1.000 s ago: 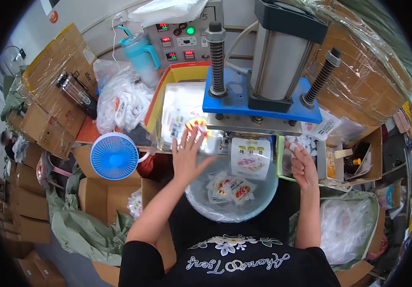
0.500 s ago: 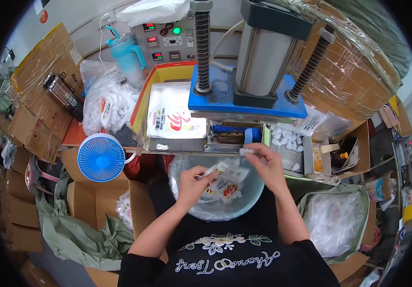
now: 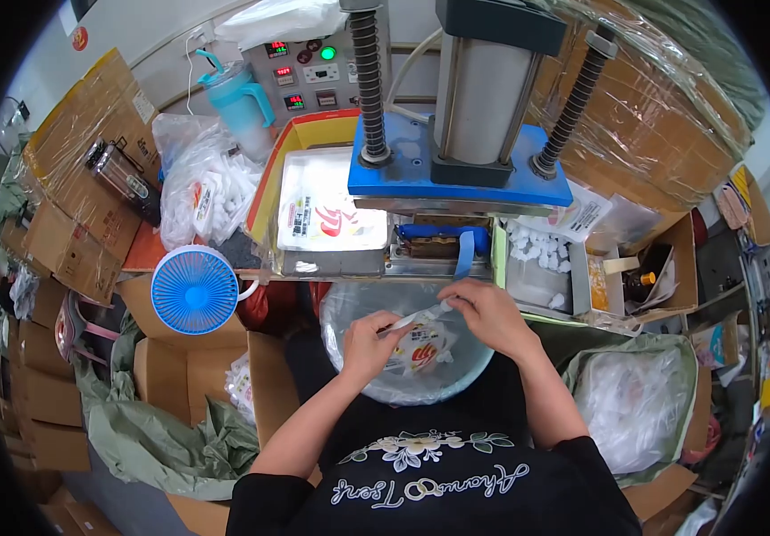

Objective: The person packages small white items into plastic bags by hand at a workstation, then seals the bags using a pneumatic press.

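Over a lined round tub point(image 3: 385, 393), my left hand point(image 3: 371, 344) pinches one end of a small clear plastic pouch point(image 3: 419, 318). My right hand point(image 3: 485, 314) has its fingers closed at the pouch's other end; a white bit shows at the fingertips. Printed pouches point(image 3: 422, 353) lie in the tub below. Just beyond my hands is the press point(image 3: 456, 165) with its blue plate, and a blue strip point(image 3: 465, 255) hangs at its front edge.
White pieces fill part of a tray point(image 3: 537, 281) on the right. A printed stack point(image 3: 331, 205) sits in a yellow-edged box at left. A blue fan point(image 3: 193, 290), open carton point(image 3: 197, 366) and bagged carton point(image 3: 631, 402) flank my body.
My right hand has moved left and down from near the tray to meet the pouch. The pouch is now stretched between both hands. The view has shifted slightly.
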Demonstrator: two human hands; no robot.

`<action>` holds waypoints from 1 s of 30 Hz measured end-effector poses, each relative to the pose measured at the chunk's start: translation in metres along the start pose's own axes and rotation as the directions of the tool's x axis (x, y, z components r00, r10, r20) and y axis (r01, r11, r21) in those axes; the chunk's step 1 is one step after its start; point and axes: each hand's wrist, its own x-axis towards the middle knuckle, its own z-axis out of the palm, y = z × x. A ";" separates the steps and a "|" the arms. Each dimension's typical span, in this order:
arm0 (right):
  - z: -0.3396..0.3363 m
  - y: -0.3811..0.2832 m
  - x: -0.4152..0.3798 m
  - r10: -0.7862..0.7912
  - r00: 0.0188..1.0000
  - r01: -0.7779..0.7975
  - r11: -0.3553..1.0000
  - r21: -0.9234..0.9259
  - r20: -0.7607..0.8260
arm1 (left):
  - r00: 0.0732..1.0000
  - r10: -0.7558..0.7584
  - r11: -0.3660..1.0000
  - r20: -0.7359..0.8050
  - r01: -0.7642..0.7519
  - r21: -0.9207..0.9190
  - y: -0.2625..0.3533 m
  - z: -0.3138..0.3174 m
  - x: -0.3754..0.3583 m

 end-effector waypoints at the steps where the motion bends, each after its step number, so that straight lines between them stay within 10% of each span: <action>1: -0.001 -0.002 0.000 -0.007 0.997 0.011 0.998 -0.057 0.074 | 1.000 -0.001 1.000 0.001 0.001 -0.003 0.001 0.000 0.001; 8: 0.003 0.014 0.010 0.073 0.992 -0.095 0.968 0.232 0.101 | 0.944 -0.139 0.909 0.299 0.241 -0.339 -0.009 0.009 0.008; 14: -0.026 0.032 0.017 0.241 0.946 -0.121 0.883 0.453 -0.218 | 0.917 -0.254 0.691 0.306 0.394 -0.606 0.027 0.018 0.042; 19: -0.051 0.078 0.005 0.600 0.796 0.125 -0.028 0.992 -0.083 | 0.888 -0.236 0.378 0.395 0.459 -0.804 0.025 0.031 0.070; 20: -0.060 0.143 0.000 0.279 0.957 -0.002 -0.264 0.965 0.078 | 0.895 -0.259 0.423 0.362 0.442 -0.791 0.023 0.032 0.073; 21: -0.060 0.134 0.001 0.503 0.862 0.067 -0.234 0.970 0.062 | 0.908 -0.251 0.459 0.334 0.416 -0.785 0.020 0.031 0.074; 22: -0.065 0.174 -0.006 0.219 0.961 -0.054 -0.457 0.888 0.171 | 0.930 -0.225 0.464 0.291 0.365 -0.807 0.021 0.035 0.073; 24: -0.060 0.189 -0.005 0.108 0.974 -0.105 -0.557 0.824 0.197 | 0.985 -0.104 0.667 0.138 0.172 -0.725 0.011 0.037 0.079; 26: -0.054 0.153 0.000 0.331 0.919 0.049 -0.634 0.771 0.213 | 0.978 -0.101 0.981 0.185 0.129 -0.148 -0.005 0.024 0.100; 28: -0.050 0.150 0.004 0.301 0.933 0.035 -0.621 0.783 0.197 | 0.998 0.019 0.999 -0.062 -0.018 0.029 0.031 -0.023 0.087; 30: -0.045 0.135 0.004 0.257 0.959 -0.034 -0.312 0.949 0.119 | 0.917 0.169 0.967 -0.361 -0.084 0.239 0.018 -0.038 0.092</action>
